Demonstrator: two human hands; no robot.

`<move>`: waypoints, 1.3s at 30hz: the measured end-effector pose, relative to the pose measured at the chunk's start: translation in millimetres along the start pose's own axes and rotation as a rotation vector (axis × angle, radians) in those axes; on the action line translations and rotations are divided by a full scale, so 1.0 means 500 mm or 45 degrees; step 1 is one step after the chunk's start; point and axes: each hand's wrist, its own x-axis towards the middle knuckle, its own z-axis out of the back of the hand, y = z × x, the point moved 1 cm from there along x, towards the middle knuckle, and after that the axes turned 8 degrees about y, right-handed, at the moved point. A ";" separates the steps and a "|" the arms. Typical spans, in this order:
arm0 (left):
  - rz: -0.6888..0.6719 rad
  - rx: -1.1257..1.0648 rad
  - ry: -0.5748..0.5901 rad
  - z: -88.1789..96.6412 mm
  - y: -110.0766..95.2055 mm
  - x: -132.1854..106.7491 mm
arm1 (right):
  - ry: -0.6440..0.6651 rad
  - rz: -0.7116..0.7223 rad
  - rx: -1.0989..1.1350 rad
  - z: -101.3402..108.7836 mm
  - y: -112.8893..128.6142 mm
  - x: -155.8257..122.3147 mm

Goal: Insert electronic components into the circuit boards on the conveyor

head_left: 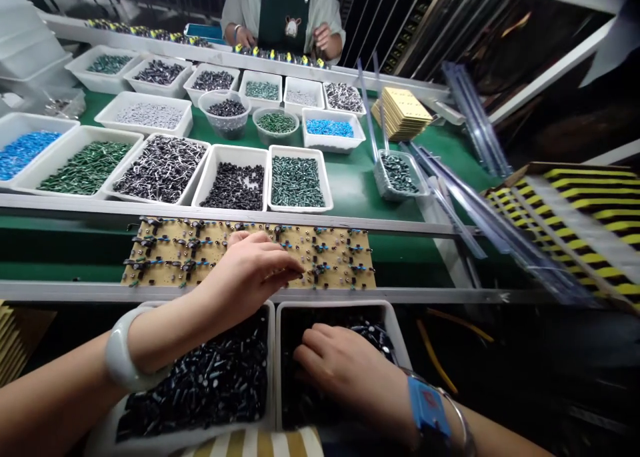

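My left hand (250, 270) reaches over a tan circuit board (340, 257) that lies between two metal rails, its fingers pinched together at the board's middle on something I cannot make out. The board carries several small black and blue components. My right hand (345, 367) rests palm down in the right white bin (385, 310) of small black capacitors, fingers curled into the parts. A white bangle is on my left wrist, a blue wrist strap on my right. The left white bin (270, 350) beside it also holds black cylindrical parts.
Several white trays (297, 180) of black, green, blue and grey components cover the green table beyond the rail. A stack of tan boards (403, 110) and clear plastic tubes (450, 190) lie at right. A person in a dark apron (285, 17) works opposite. Yellow-black striped edge (590, 203) at right.
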 end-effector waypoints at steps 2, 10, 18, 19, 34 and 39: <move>-0.005 0.081 0.027 -0.005 -0.004 0.020 | -0.017 0.029 0.003 -0.004 -0.002 -0.001; -0.021 0.360 0.159 -0.017 -0.012 0.062 | -0.258 -0.042 0.161 0.014 -0.003 -0.010; -0.081 0.432 0.220 -0.013 -0.020 0.066 | -0.362 -0.021 0.331 0.011 -0.012 -0.018; -0.087 0.433 0.225 -0.013 -0.021 0.066 | -0.398 -0.010 0.350 0.012 -0.012 -0.018; -0.140 0.556 0.248 -0.012 -0.038 0.069 | -0.545 -0.091 0.512 0.044 -0.021 -0.024; -0.149 0.502 0.221 0.003 -0.052 0.046 | -0.690 -0.335 0.863 0.081 -0.076 -0.037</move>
